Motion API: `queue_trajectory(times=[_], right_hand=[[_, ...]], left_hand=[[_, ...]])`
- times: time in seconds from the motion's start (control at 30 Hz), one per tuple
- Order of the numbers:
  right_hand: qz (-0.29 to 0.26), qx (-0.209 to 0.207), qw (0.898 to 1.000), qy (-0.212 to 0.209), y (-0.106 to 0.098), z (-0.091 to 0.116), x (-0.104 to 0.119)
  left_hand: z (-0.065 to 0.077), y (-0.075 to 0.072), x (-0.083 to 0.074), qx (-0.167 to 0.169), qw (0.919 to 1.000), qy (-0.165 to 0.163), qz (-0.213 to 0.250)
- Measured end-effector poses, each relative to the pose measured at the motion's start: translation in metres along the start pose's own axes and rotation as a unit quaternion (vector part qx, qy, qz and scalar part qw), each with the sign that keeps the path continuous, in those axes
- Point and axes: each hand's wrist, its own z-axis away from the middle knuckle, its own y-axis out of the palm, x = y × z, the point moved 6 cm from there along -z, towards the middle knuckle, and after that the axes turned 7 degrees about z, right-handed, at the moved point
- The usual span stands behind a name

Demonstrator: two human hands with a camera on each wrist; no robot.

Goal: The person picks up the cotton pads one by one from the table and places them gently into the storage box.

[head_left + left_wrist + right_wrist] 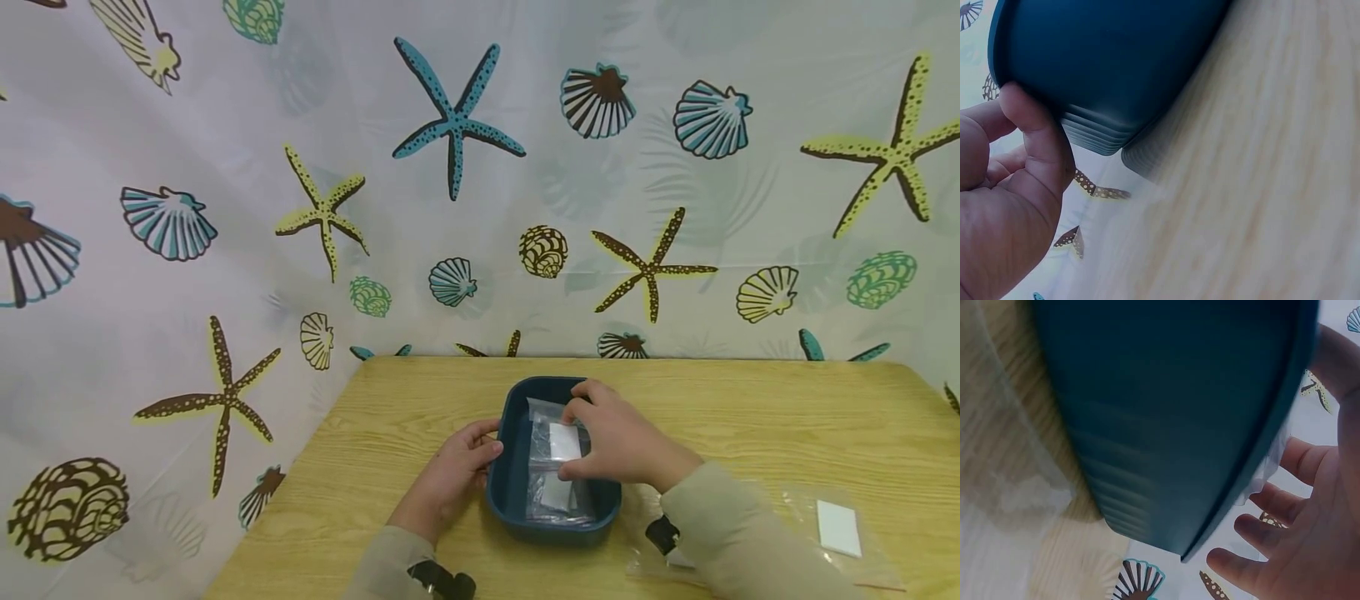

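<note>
A dark blue plastic bin (508, 500) stands on the table. Inside lie clear plastic bags, an upper bag (542, 442) with a white rectangle in it and another bag (536, 500) nearer me. On the bin's left side, my left hand (459, 467) holds the rim, its thumb at the edge as the left wrist view shows. Over the bin's right side reaches my right hand (618, 433), thumb and fingers spread apart above the upper bag. In the right wrist view a bit of clear plastic (1267, 469) shows by the fingers; whether they touch it, I cannot tell.
Right of the bin, a clear bag with a white rectangle (838, 528) lies on the wooden table (420, 400). Another clear bag (645, 550) lies partly under my right sleeve. A curtain (510, 100) printed with starfish and shells hangs behind and to the left.
</note>
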Motion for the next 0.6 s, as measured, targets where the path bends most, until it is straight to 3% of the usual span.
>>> queue_trajectory(times=[0.33, 0.6], right_hand=[[0.020, 0.003, 1.000, -0.003, 0.0046, 0.0008, 0.0021], [0.006, 0.010, 1.000, 0.004, 0.0030, 0.0040, -0.0032]], left_hand=[[0.0016, 0.0019, -0.0018, -0.003, 1.0000, 0.002, -0.004], [0.0002, 0.0034, -0.0020, 0.008, 0.9999, 0.013, -0.003]])
